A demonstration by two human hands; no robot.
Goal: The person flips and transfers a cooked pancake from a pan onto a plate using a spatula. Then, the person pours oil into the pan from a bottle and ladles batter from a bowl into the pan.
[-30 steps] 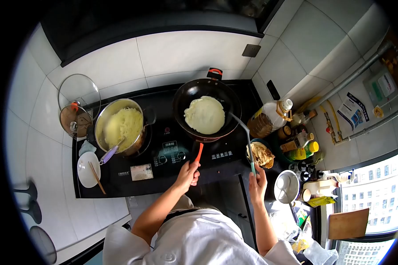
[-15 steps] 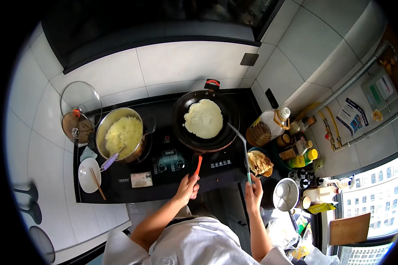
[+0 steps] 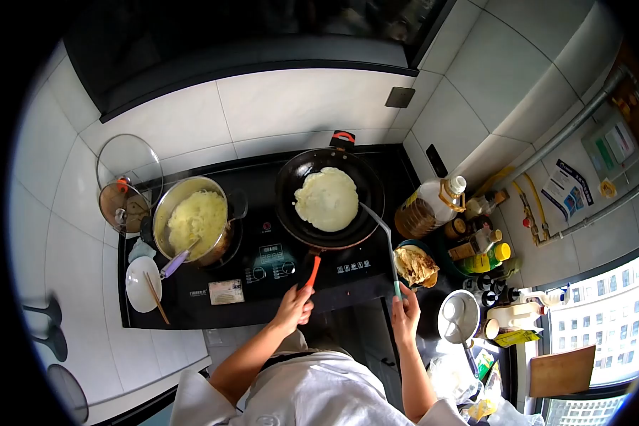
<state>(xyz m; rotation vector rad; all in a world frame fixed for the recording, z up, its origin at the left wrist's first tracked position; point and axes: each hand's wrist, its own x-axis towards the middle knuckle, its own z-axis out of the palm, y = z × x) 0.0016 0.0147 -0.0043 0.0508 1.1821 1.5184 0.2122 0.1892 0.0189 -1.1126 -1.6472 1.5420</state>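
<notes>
A pale round pancake point(image 3: 326, 199) lies flat in a dark frying pan point(image 3: 291, 167) on the cooktop. My left hand point(image 3: 292, 309) is closed around the pan's orange-red handle. In my right hand point(image 3: 405, 314) is a long spatula point(image 3: 388, 238) with a grey shaft and green grip. Its far end reaches the pan's right side, beside the pancake; whether it touches the pancake I cannot tell. Close to the right hand, a bowl holds folded browned pancakes point(image 3: 416, 265).
Left of the pan stands a pot point(image 3: 162, 213) of yellowish food with a purple-handled utensil. A white dish point(image 3: 140, 302) carries chopsticks. Glass lids point(image 3: 124, 202) lean at the wall. An oil jug point(image 3: 427, 206), several bottles and a small saucepan point(image 3: 459, 298) stand right.
The spatula's far end has shifted slightly left, toward the pancake's edge. My left hand still holds the pan handle, and the pancake stays in the pan.
</notes>
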